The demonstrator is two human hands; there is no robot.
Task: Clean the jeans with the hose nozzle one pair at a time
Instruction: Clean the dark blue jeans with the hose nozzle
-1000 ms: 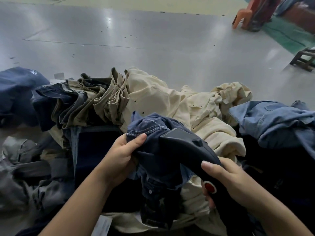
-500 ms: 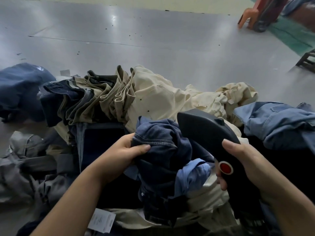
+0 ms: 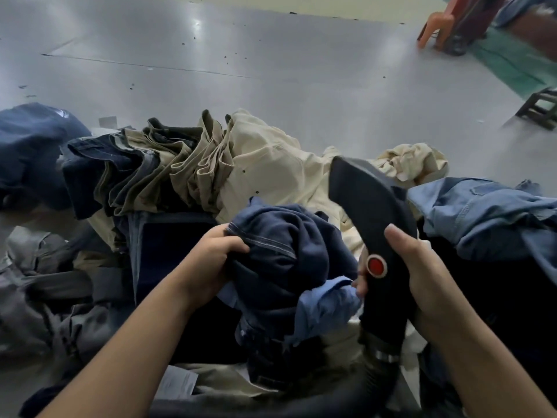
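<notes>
Far to the left a heap of dark blue denim (image 3: 28,146) lies on the grey bench (image 3: 271,70), and nearer the person a crumpled grey garment (image 3: 33,282) spreads along the left edge. Next comes a fanned stack of folded trousers (image 3: 144,173), dark navy at its left and olive-khaki toward its right, leaning against a big mound of cream trousers (image 3: 271,173).

The left hand (image 3: 211,260) comes up from below and its grip is tight: fingers curled round a bunched wad of the dark blue jeans (image 3: 286,251), thumb over a stitched seam. The jeans sit in front of the person in the middle of the pile, raised off the clothes beneath, with a paler blue fabric (image 3: 325,306) showing at their lower right. A white paper tag (image 3: 177,384) lies below, near the forearm.

Just right of the jeans, the right hand (image 3: 422,282) holds the black hose nozzle (image 3: 367,206). Its grip is wrapped round the handle, the thumb lying up along the right side and fingertips showing at the left beside a round red button (image 3: 376,266). The nozzle's broad head is lifted above the jeans and apart from them, in front of the cream mound. A ribbed hose (image 3: 379,366) runs from the handle's base.

Further right lies a light blue denim garment (image 3: 482,212). Beyond the bench, at the far right, stand an orange plastic chair (image 3: 437,25) on a green floor (image 3: 512,61) and a low dark stool (image 3: 542,110).
</notes>
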